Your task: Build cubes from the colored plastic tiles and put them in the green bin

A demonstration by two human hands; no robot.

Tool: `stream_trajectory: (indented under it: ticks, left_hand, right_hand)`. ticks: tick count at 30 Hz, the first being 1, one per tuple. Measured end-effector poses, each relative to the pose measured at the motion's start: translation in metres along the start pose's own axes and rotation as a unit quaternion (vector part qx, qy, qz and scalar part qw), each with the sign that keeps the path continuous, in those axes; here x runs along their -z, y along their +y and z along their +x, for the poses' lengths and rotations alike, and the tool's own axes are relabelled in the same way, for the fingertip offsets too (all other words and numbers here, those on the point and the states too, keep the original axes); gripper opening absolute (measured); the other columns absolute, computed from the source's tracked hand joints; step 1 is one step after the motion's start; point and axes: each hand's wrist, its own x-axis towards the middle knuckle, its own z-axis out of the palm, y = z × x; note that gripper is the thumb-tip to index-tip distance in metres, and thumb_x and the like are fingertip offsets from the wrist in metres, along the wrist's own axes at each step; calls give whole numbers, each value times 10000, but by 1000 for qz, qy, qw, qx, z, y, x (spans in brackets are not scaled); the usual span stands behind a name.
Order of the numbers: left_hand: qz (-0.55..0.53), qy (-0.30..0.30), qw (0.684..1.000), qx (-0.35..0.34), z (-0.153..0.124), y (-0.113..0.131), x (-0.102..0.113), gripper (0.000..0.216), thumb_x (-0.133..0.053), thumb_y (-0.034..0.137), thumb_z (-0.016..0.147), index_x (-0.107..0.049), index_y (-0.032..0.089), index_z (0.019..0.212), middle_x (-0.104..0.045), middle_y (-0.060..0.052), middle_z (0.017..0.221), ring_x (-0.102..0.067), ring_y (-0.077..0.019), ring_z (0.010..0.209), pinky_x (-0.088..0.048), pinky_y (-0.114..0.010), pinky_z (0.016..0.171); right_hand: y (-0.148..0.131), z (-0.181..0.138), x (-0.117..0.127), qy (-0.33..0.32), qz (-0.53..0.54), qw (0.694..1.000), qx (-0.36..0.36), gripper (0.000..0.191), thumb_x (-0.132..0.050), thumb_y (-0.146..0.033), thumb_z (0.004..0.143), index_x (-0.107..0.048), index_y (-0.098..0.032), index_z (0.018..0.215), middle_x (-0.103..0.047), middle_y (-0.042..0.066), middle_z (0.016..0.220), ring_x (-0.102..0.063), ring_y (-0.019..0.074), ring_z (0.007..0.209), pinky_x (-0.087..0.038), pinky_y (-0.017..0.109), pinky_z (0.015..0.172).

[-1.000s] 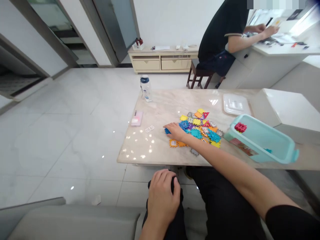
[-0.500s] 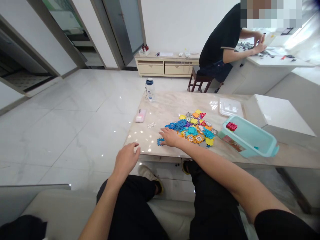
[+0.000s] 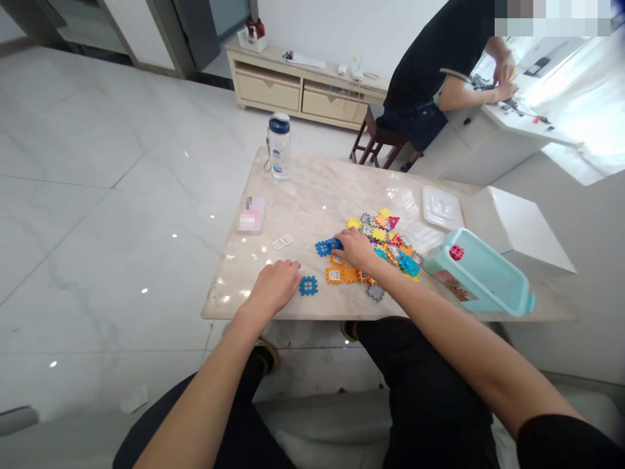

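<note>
My right hand (image 3: 356, 251) reaches over the pile, with its thumb and fingers around some blue interlocking tiles (image 3: 324, 247); the palm hides part of them. My left hand (image 3: 276, 286) hovers at the near side of the table, fingers loosely bent and holding nothing visible. Just right of its fingertips lies a single blue square window tile (image 3: 308, 285). Orange tiles (image 3: 350, 274) with white window inserts lie below my right hand. Yellow tiles (image 3: 379, 234), along with red, grey and turquoise ones, spread behind and right of it. A loose white window insert (image 3: 282, 242) lies farther left.
A turquoise bin (image 3: 493, 273) with a red piece (image 3: 456, 252) inside stands right, beside a white box (image 3: 525, 225) and a clear lid (image 3: 442, 207). A water bottle (image 3: 280, 146) and a pink pack (image 3: 251, 216) are left. Another person (image 3: 434, 71) sits working at a far counter.
My right hand has moved right, off the single blue tile and onto the other blue tiles. My left hand has come over the table beside that single tile. The view has shifted.
</note>
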Motion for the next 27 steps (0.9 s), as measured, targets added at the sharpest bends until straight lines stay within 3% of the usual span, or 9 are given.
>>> stream_trajectory:
  ticks: [4,8,11,13,18,21,23,25,27]
  left_hand:
    - [-88,21,995,28,-9,5,-13,268,-679,268,943,-760,199,1188,-769,-212,1287,-709,-466,1242,-486,-632,1131]
    - [-235,61,968,63,-10,16,-21,273,-745,375,940,-788,201,1145,-800,-185,1252,-750,-404,1177,-555,-556,1079]
    - [-364,85,924,78,-1,29,-17,473,-671,589,1000,-794,177,1195,-831,-174,1197,-805,-316,1026,-630,-455,940]
    - [-434,107,891,76,4,37,-10,589,-599,677,1022,-794,165,1239,-834,-170,1222,-813,-285,1052,-629,-425,963]
    - [-598,167,777,107,-1,43,6,520,-814,612,870,-852,156,1119,-844,-149,1222,-797,-264,1100,-591,-430,1069]
    - [-585,156,788,115,-7,40,10,420,-869,525,818,-874,154,1013,-864,-119,1097,-794,-250,1012,-598,-421,1049]
    - [-567,141,803,117,-11,41,13,369,-892,493,801,-883,149,935,-867,-111,997,-791,-260,962,-604,-418,1017]
    - [-547,132,818,117,-14,44,16,336,-899,476,803,-888,153,893,-866,-107,944,-792,-282,962,-604,-415,988]
    - [-532,133,828,118,-17,48,18,313,-901,467,808,-894,169,905,-873,-98,960,-795,-304,1004,-601,-411,975]
  right_hand:
    - [-5,3,9,4,7,1000,14,218,-717,-327,1050,-855,-201,1162,-820,145,1186,-666,341,1227,-527,429,1061]
    - [-26,-2,30,37,10,999,5,331,-553,-293,1122,-862,-208,1204,-827,132,1201,-725,298,1118,-547,387,957]
    - [-55,-8,53,75,17,997,29,375,-512,-350,1146,-857,-241,1243,-818,107,1222,-745,276,1034,-539,379,897]
    - [-75,-15,68,87,23,994,67,367,-528,-371,1149,-872,-249,1186,-817,98,1164,-742,264,990,-530,374,881]
    - [-98,-43,89,102,60,982,144,303,-590,-384,1141,-856,-256,1209,-792,112,1208,-708,287,1106,-558,407,957]
    - [-92,-58,88,146,106,967,178,308,-692,-418,1096,-788,-275,1351,-739,119,1417,-649,327,1301,-560,490,1088]
    - [-87,-64,83,172,130,957,195,463,-761,-427,1056,-699,-241,1476,-686,142,1527,-626,338,1374,-549,528,1140]
    - [-85,-64,78,172,144,954,201,578,-806,-433,1025,-646,-189,1524,-704,168,1506,-649,344,1358,-560,532,1130]
    - [-85,-63,76,157,147,958,190,577,-818,-432,1017,-658,-162,1501,-766,169,1399,-693,348,1285,-582,521,1084]
